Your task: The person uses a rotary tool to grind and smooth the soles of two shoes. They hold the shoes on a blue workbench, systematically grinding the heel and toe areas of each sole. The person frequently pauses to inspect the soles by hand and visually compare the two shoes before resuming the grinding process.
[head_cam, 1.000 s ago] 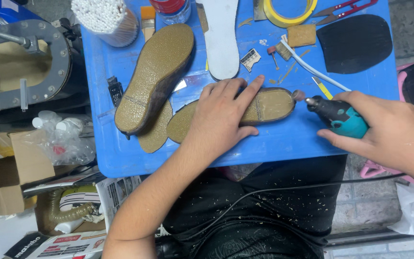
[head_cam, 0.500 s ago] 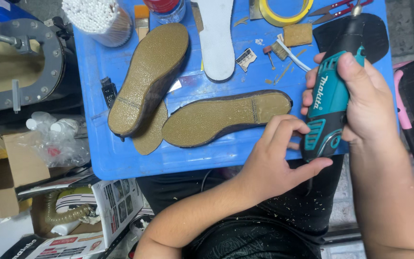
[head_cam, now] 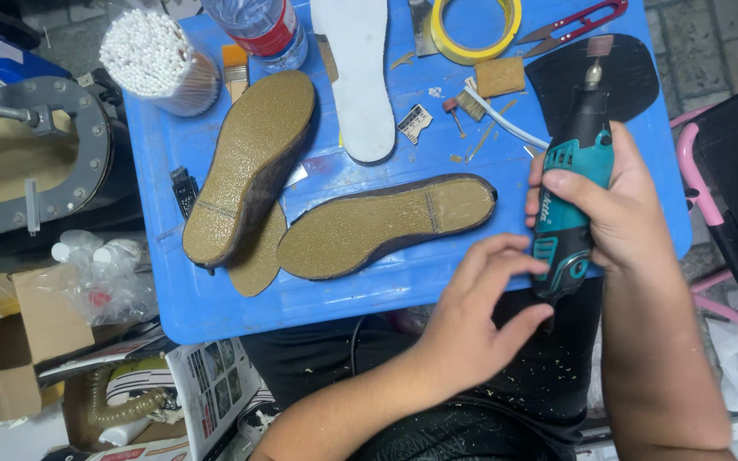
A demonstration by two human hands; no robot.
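My right hand [head_cam: 621, 213] grips a teal and black rotary tool [head_cam: 570, 201] held upright, its bit pointing away from me over a black rubber sheet [head_cam: 634, 72]. My left hand [head_cam: 480, 320] touches the tool's lower end with thumb and fingers. Sole-up on the blue table [head_cam: 215, 307] lie two tan-soled shoes: one [head_cam: 386, 224] just left of my hands, the other [head_cam: 249, 166] slanted further left. A thin tan cut-out piece [head_cam: 258, 256] lies between them.
A white insole [head_cam: 360, 72], yellow tape roll [head_cam: 471, 30], red snips [head_cam: 574, 21], a tan sponge block [head_cam: 500, 77], a white brush [head_cam: 501, 119], a plastic bottle [head_cam: 258, 30] and a cup of cotton swabs [head_cam: 151, 60] stand at the back. A grey metal stand [head_cam: 36, 162] and boxes sit left.
My left hand left the near shoe and came to the tool's base. My right hand lifted the tool from lying sideways to upright.
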